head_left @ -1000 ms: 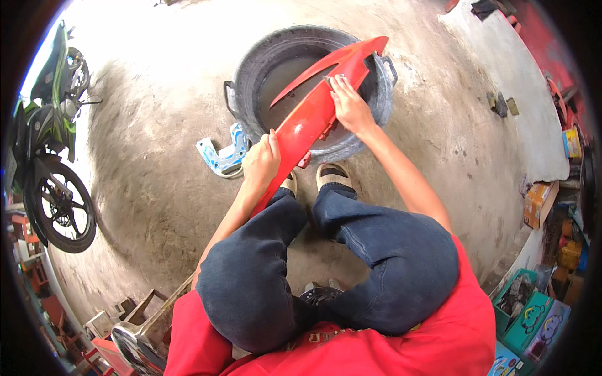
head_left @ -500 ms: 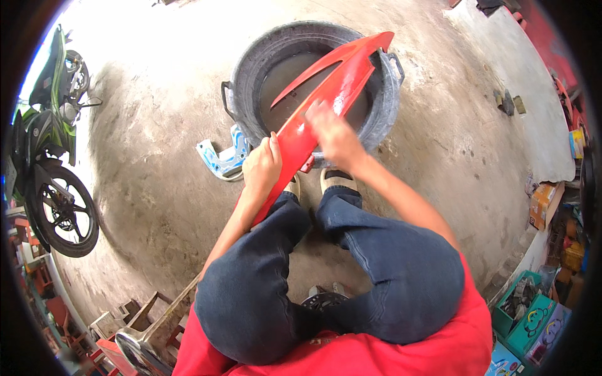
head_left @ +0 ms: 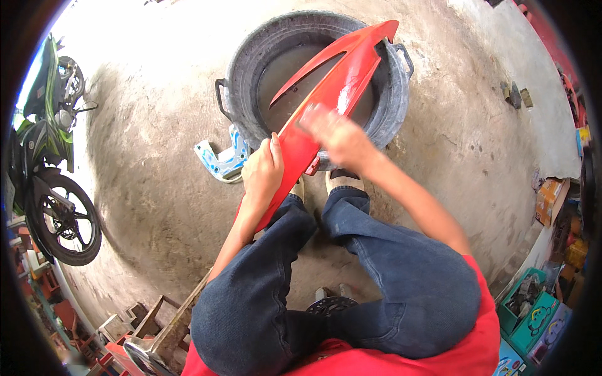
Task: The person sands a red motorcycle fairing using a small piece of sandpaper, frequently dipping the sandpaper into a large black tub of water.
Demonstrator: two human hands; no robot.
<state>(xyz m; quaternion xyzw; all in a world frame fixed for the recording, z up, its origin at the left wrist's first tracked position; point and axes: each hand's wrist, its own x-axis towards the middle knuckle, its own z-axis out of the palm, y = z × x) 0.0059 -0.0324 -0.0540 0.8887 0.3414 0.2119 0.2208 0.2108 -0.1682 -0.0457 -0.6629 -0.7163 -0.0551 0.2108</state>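
Observation:
A long, glossy red plastic motorcycle body panel (head_left: 342,81) slants from my lap to over the black tub (head_left: 241,72), its forked far end above the dark water inside. My left hand (head_left: 263,170) grips the panel's left edge near its lower part, thumb on top. On the panel's upper face, my right hand (head_left: 343,139) is bent over and smeared by motion. Something greyish shows at its fingertips, too blurred to name. Beside the tub's left lower side lies a blue-and-white curved plastic piece (head_left: 222,156) on the concrete floor.
A black-and-green motorcycle (head_left: 53,163) stands at the left. Wooden pieces (head_left: 160,316) are at lower left. On the right are a cardboard box (head_left: 552,200) and a teal box with dark parts (head_left: 523,307). The tub's side handle (head_left: 221,100) juts out.
My right hand has shifted slightly along the panel, blurred in both frames. The left hand keeps its grip. The whole view has shifted a little.

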